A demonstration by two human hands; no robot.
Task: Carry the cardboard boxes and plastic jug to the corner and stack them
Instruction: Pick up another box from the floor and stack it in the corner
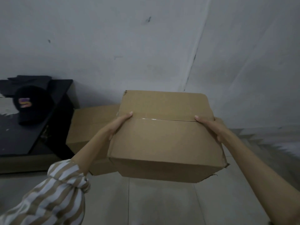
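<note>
I hold a taped brown cardboard box (165, 137) in the air before me, facing the corner where two grey walls meet. My left hand (119, 125) grips its left side with the thumb on top. My right hand (212, 127) grips its right side the same way. A second cardboard box (90, 125) rests on the floor against the wall, behind and to the left of the held one, partly hidden by it and by my left arm. No plastic jug is in view.
A low black table (29, 133) stands at the left against the wall, with a black cap (30, 106) and dark folded cloth (29, 80) on it. Pale tiled floor (154, 203) lies below the held box and to the right.
</note>
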